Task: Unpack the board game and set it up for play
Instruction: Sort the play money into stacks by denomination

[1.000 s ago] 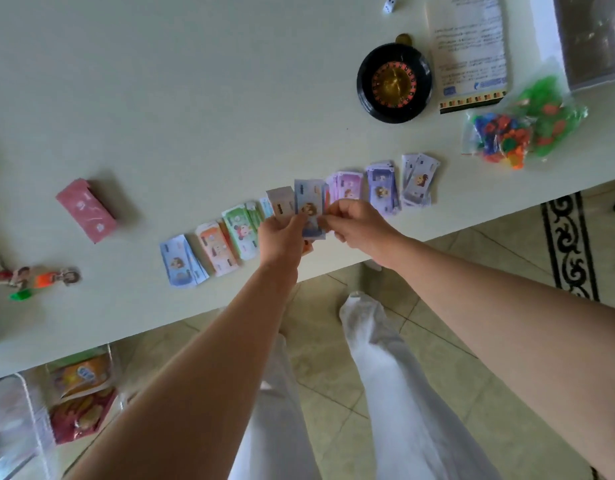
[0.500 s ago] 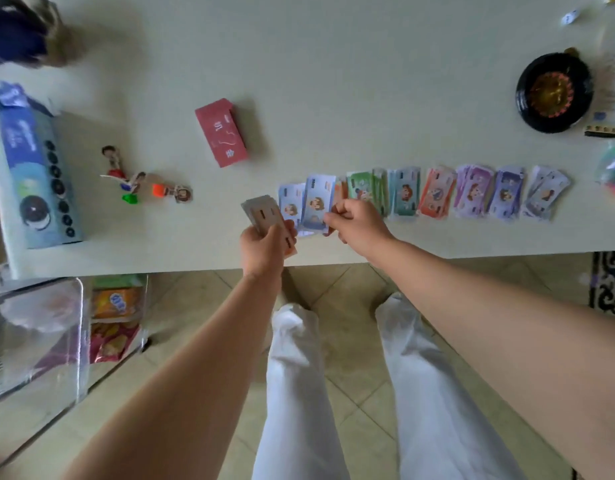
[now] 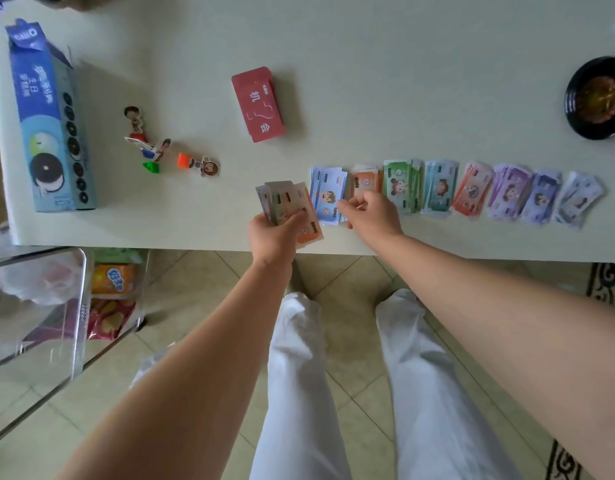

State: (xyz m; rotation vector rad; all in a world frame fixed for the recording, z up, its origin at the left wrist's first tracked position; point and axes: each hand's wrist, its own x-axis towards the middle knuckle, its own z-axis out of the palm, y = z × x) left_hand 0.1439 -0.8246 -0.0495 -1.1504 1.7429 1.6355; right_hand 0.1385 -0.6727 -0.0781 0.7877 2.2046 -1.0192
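Left hand (image 3: 271, 233) grips a fanned stack of play-money bills (image 3: 292, 206) over the table (image 3: 333, 64) edge. Right hand (image 3: 372, 213), just beside it, pinches the blue bill pile (image 3: 328, 188) (leftmost in the row of bill piles (image 3: 472, 192)).

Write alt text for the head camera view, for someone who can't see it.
A person's left hand holds a fanned stack of paper play-money notes while the right hand touches the blue leftmost pile in a row of coloured note piles along the white table's near edge. A red card deck and cardboard character pawns lie beyond.
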